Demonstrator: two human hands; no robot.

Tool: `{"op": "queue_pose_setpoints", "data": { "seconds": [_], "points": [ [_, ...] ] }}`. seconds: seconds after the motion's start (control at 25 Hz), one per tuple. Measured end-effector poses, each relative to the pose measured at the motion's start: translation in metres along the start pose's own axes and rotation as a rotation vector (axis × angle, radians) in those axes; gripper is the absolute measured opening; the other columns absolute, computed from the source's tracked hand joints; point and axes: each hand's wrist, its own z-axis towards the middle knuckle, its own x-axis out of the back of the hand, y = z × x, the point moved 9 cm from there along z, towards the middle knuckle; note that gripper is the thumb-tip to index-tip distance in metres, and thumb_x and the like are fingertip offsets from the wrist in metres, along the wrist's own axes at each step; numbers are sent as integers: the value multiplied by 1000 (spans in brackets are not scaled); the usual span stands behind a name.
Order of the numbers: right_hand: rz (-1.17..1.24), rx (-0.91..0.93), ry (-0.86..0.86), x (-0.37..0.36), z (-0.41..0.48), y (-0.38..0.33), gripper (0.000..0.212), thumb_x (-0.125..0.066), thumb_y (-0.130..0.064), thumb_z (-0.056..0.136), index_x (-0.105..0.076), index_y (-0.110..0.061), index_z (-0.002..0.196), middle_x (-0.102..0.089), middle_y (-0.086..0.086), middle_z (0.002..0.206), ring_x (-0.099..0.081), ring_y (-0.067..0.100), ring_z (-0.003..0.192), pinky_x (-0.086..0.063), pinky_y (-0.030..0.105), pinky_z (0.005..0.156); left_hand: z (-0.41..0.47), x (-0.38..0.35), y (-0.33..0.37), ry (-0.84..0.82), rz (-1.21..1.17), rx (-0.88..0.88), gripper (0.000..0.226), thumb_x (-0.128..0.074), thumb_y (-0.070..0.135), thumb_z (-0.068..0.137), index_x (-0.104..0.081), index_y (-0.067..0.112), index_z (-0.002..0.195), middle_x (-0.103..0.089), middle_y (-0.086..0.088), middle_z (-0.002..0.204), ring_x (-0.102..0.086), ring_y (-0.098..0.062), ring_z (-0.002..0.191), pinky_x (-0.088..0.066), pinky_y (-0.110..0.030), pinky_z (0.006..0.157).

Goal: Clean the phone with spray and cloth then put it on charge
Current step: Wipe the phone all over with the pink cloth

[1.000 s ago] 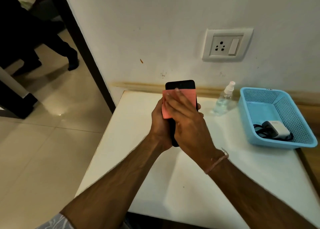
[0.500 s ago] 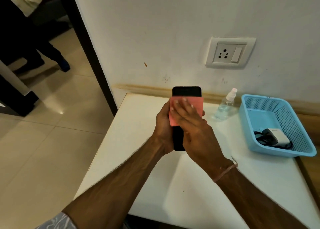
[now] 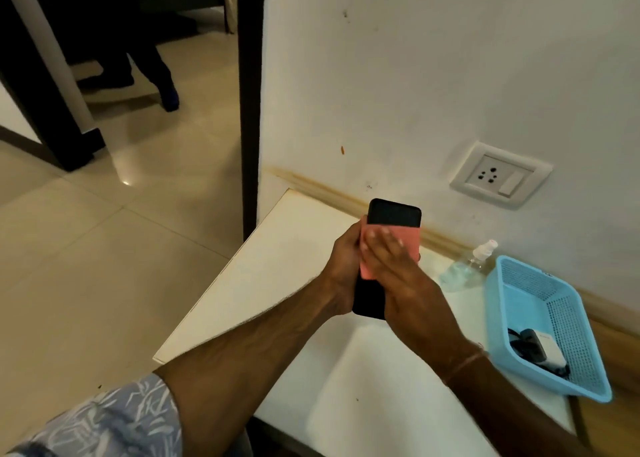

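Wiping step. Left hand point(image 3: 343, 266) grips phone point(image 3: 393, 212); right hand point(image 3: 398, 276), fingers flat, presses cloth point(image 3: 410, 245). Next, likely: charger point(image 3: 545, 351), four o'clock.

Phone point(image 3: 393, 212): black, smooth, glossy. Cloth point(image 3: 407, 246): pink, matt fabric. Basket point(image 3: 575, 321), right: blue perforated plastic. Bottle point(image 3: 464, 270): clear plastic. Table point(image 3: 277, 266): white, smooth. Floor point(image 3: 86, 248), left: glossy tiles.

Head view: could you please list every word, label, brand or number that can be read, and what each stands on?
Nothing here is legible.
On the charger: small grey mark on top, too blurred to read.
On the basket: dark speck on the far rim, too small to read.
No lettering shows on the phone, cloth, spray bottle or wall socket.
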Motion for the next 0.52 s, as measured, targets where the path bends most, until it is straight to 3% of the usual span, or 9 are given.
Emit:
{"op": "queue_pose_setpoints", "data": {
  "seconds": [0.04,0.16,0.2,0.36,0.48,0.52],
  "points": [
    [-34,56,2,5,-1,7,63,-53,19,81,-45,-2,140,-37,11,151,-31,29,142,-38,48,110,0,1,2,28,14,-1,65,-45,62,95,-67,8,123,-70,-12,107,-68,-27,95,-54,-34,86],
    [41,-235,90,19,9,45,63,-50,16,89,-36,-11,144,-29,5,154,-22,23,145,-29,45,117,0,-3,2,47,36,-9,56,-47,61,95,-73,15,114,-72,-7,100,-69,-24,88,-53,-33,80],
    [44,-251,101,16,10,40,63,-50,14,90,-34,-12,145,-26,3,154,-20,21,146,-25,42,119,-1,-3,2,35,31,-9,55,-48,61,95,-74,14,110,-72,-7,99,-69,-24,88,-54,-32,80],
    [-72,134,-64,4,-1,4,69,-64,18,77,-45,-3,140,-38,12,150,-35,31,140,-37,42,111,-2,2,1,26,22,-4,60,-45,62,95,-74,11,106,-73,-9,95,-70,-24,84,-57,-30,75],
    [14,-221,11,22,18,49,64,-50,17,85,-40,-8,144,-32,8,154,-26,24,145,-24,34,118,1,-5,-2,2,10,-11,56,-48,61,95,-77,14,105,-75,-9,98,-72,-24,87,-59,-29,74],
    [8,-263,24,18,20,43,64,-46,16,86,-38,-7,145,-29,9,155,-23,25,146,-21,35,119,1,-5,-3,-2,0,-10,55,-49,60,95,-77,13,106,-75,-9,101,-72,-25,89,-59,-30,76]
  ]
}}
